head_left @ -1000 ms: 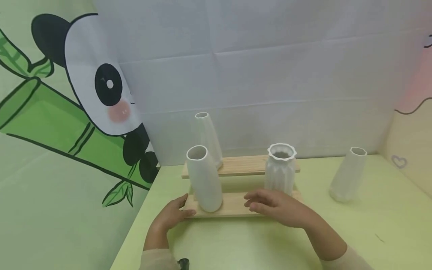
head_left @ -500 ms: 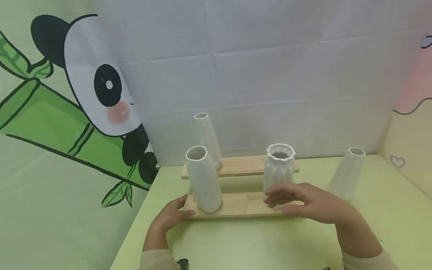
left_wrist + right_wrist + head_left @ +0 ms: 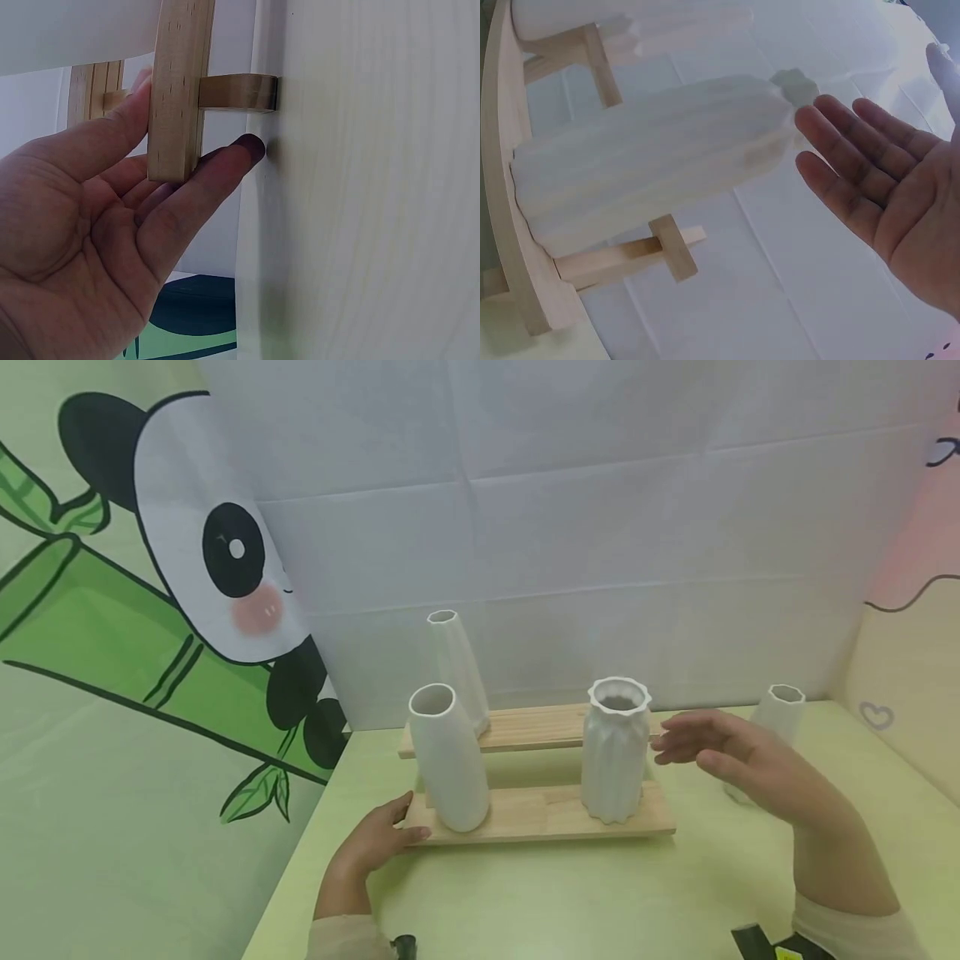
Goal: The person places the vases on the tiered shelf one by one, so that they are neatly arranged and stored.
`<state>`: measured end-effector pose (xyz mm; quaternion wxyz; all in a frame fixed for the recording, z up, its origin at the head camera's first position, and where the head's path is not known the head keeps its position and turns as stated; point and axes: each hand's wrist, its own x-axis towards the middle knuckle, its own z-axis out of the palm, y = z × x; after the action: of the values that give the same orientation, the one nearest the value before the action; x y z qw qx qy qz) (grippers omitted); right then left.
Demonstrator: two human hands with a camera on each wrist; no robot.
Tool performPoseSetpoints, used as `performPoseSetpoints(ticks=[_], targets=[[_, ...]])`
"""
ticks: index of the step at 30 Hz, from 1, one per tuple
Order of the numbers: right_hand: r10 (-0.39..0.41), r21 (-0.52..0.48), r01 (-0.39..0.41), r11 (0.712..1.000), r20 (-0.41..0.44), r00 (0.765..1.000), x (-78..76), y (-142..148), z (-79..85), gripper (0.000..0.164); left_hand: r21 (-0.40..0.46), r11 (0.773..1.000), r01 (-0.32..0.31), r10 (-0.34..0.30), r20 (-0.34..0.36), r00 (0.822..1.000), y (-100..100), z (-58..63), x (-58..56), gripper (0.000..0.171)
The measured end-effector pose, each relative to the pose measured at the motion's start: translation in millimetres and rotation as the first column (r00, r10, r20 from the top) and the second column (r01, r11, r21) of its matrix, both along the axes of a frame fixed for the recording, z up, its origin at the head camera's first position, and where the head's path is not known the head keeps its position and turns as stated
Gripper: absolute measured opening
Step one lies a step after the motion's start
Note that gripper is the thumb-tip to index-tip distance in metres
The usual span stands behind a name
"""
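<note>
My left hand [image 3: 373,839] grips the left end of a two-tier wooden shelf [image 3: 525,817]. In the left wrist view, the thumb and fingers lie on opposite sides of the board [image 3: 176,97]. A smooth white vase [image 3: 452,764] leans on the lower board's left part, and a tall ribbed white vase [image 3: 461,672] is on the upper board behind it. On the right of the lower board stands a pleated white vase [image 3: 615,756] with a scalloped rim. My right hand [image 3: 757,767] hovers to its right with relaxed fingers, holding nothing; the right wrist view shows its palm [image 3: 919,199].
Another white vase [image 3: 782,714] stands on the green tabletop [image 3: 555,902] at the right, partly hidden by the right hand. Behind the table hangs a white cloth [image 3: 585,510]. A panda print [image 3: 187,527] covers the left wall.
My right hand has moved from in front of the pleated vase to the right and upward, uncovering the vase and now partly covering the far right vase. The left hand keeps its grip.
</note>
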<state>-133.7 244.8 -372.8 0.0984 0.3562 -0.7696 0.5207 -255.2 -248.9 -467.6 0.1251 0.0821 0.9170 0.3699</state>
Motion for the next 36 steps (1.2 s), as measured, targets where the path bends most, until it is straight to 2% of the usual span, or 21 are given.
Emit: performPoseSetpoints(ticks=[2,5,8,11,14,16,17,18,19,21,23,24,27,30,33,36], targets=[[-0.078,-0.066,0.077,0.995,-0.015,0.997,-2.7,7.2,-1.7,0.04,-0.001,1.0,-0.001,0.001,0.002,1.0,-0.1,0.1,-0.3,0.085],[-0.182,-0.185,0.171,0.968,-0.049,0.982,-6.2,16.7,-5.1,0.037,0.002,1.0,-0.003,0.003,0.007,1.0,-0.1,-0.4,-0.9,0.085],[-0.293,-0.3,0.265,0.916,-0.053,0.954,-8.2,23.9,-8.7,0.037,0.013,1.0,-0.002,0.002,0.009,1.0,-0.1,-1.0,-1.0,0.085],[-0.37,-0.401,0.32,0.858,-0.05,0.928,-10.3,29.9,-12.1,0.038,0.02,1.0,-0.002,0.002,0.008,1.0,-0.1,-1.1,-0.9,0.085],[-0.38,-0.505,0.292,0.812,-0.079,0.922,-14.8,34.2,-15.3,0.038,0.017,1.0,-0.009,0.009,0.008,1.0,0.2,-0.7,-0.9,0.084],[-0.45,-0.524,0.347,0.778,-0.078,0.89,-16.5,35.7,-16.4,0.039,0.01,1.0,-0.011,0.011,0.005,1.0,0.3,-0.2,-0.6,0.083],[-0.494,-0.521,0.391,0.758,-0.069,0.867,-17.1,36.3,-16.8,0.041,0.007,1.0,-0.011,0.011,0.004,1.0,0.2,-0.2,-0.5,0.083],[-0.55,-0.497,0.457,0.738,-0.051,0.833,-17.4,37.3,-17.4,0.043,0.007,1.0,-0.01,0.01,0.004,1.0,0.0,-0.4,-0.5,0.083],[-0.613,-0.461,0.536,0.708,-0.023,0.79,-17.3,38.1,-17.9,0.045,0.006,1.0,-0.009,0.009,0.005,1.0,-0.2,-0.5,-0.4,0.083],[-0.726,-0.36,0.688,0.63,0.042,0.686,-16.7,40.2,-18.9,0.054,0.005,1.0,-0.007,0.007,0.003,1.0,-0.5,-0.8,-0.4,0.083],[-0.779,-0.282,0.766,0.578,0.091,0.621,-17.8,43.5,-20.9,0.063,0.006,1.0,-0.008,0.008,0.007,1.0,-0.6,-1.1,-0.8,0.084],[-0.794,-0.252,0.789,0.56,0.109,0.598,-18.7,45.6,-22.5,0.068,0.009,1.0,-0.012,0.012,0.01,1.0,-0.6,-1.2,-1.0,0.085],[-0.808,-0.227,0.821,0.523,0.172,0.563,-22.9,51.7,-29.6,0.079,0.008,1.0,-0.015,0.014,0.01,1.0,-0.7,-1.3,-1.7,0.085],[-0.792,-0.22,0.834,0.507,0.264,0.551,-28.0,58.1,-39.7,0.085,0.008,1.0,-0.017,0.017,0.008,1.0,-0.7,-1.4,-1.5,0.086],[-0.746,-0.188,0.833,0.521,0.373,0.551,-32.2,65.6,-50.6,0.086,0.008,1.0,-0.012,0.012,0.004,1.0,-0.8,-0.8,-0.6,0.086],[-0.729,-0.121,0.834,0.539,0.429,0.533,-37.0,74.8,-62.2,0.079,0.013,1.0,-0.004,0.004,0.002,1.0,-0.8,0.1,0.6,0.086]])
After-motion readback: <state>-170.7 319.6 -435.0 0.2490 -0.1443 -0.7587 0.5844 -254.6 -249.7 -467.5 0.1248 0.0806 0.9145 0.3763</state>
